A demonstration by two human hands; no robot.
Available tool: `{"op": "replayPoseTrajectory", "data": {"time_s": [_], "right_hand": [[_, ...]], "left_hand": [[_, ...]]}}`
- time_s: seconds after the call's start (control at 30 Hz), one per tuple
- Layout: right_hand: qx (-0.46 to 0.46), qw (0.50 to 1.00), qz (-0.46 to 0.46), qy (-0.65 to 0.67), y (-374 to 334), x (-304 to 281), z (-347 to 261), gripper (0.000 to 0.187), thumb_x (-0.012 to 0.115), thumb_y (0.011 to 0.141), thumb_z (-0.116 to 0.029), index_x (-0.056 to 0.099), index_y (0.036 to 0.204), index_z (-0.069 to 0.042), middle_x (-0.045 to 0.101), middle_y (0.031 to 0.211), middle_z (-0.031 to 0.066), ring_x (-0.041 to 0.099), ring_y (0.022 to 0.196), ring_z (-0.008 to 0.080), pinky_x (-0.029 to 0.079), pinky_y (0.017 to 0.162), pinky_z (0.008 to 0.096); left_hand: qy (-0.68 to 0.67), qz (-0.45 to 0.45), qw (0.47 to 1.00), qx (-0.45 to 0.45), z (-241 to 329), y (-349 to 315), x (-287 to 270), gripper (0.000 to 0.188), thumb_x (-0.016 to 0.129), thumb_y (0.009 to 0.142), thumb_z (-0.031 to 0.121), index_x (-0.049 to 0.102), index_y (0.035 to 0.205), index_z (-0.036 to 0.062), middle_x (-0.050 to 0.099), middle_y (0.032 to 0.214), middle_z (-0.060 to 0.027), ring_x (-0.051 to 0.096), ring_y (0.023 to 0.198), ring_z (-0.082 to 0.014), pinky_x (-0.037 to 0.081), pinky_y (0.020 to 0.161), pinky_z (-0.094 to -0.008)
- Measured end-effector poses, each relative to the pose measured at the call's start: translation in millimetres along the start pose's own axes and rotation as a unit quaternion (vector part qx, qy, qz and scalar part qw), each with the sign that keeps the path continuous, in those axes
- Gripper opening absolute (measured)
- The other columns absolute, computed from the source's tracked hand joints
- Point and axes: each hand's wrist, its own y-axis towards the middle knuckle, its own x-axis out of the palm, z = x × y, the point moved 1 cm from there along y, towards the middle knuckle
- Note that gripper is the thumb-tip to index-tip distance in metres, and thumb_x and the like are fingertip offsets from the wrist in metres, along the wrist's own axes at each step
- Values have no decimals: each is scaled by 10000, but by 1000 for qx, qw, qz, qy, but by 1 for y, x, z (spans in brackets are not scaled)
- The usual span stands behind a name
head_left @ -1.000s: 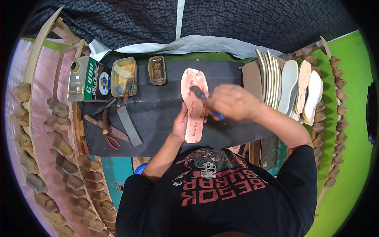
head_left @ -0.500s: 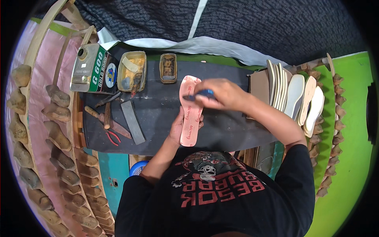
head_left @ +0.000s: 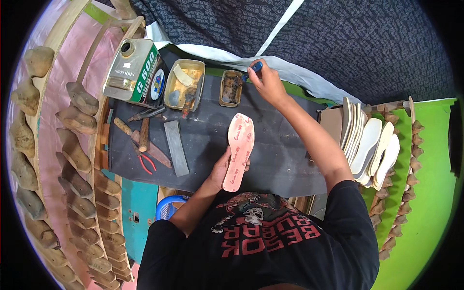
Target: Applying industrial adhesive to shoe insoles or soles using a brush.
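A pink shoe insole (head_left: 240, 145) with red print lies upright in my left hand (head_left: 221, 167), whose fingers wrap round its lower half from the edges. At the far side of the table, my right hand (head_left: 269, 86) grips a blue-handled brush (head_left: 254, 69). The brush tip is at the right rim of a small rectangular tub (head_left: 227, 103) with dark, crusted residue inside; whether it touches the rim I cannot tell.
Left of the tub stand a larger crusted tub (head_left: 170, 99) and a metal can (head_left: 126, 72). Red-handled pincers (head_left: 146, 163), a hammer (head_left: 144, 135) and a grey sharpening stone (head_left: 176, 147) lie nearer. Several pale insoles (head_left: 367, 140) stand at right; wooden lasts (head_left: 77, 118) line racks.
My right hand has moved with the brush from the insole's surface up and away to the small tub. The insole stays in my left hand, its face now uncovered. The view has shifted slightly.
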Motion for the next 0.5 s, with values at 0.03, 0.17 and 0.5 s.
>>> {"op": "replayPoseTrajectory", "data": {"time_s": [0.03, 0.17, 0.5], "right_hand": [[6, 1000, -11, -7, 3, 1, 0, 235, 634, 1012, -226, 562, 1042, -4, 663, 722, 170, 652, 618, 305, 493, 604, 411], [3, 1000, -6, 19, 13, 7, -11, 244, 631, 1013, -229, 555, 1033, 2, 657, 708, 187, 665, 626, 330, 495, 606, 422], [71, 993, -57, -79, 20, 19, -6, 317, 614, 1015, -269, 515, 972, 29, 653, 727, 272, 653, 742, 490, 483, 655, 537]], "left_hand": [[2, 5, 1000, 4, 1, -1, -1, 563, 361, 1091, 506, 554, 1400, 76, 646, 1168, -80, 597, 989, -226, 485, 836, -368], [-12, 8, 1000, 1, 6, -1, -4, 559, 360, 1093, 497, 562, 1384, 64, 657, 1155, -92, 623, 990, -232, 503, 851, -378], [-9, -15, 1000, 18, 8, 4, -9, 557, 356, 1095, 495, 563, 1382, 65, 663, 1126, -106, 628, 981, -237, 508, 843, -380]]}}
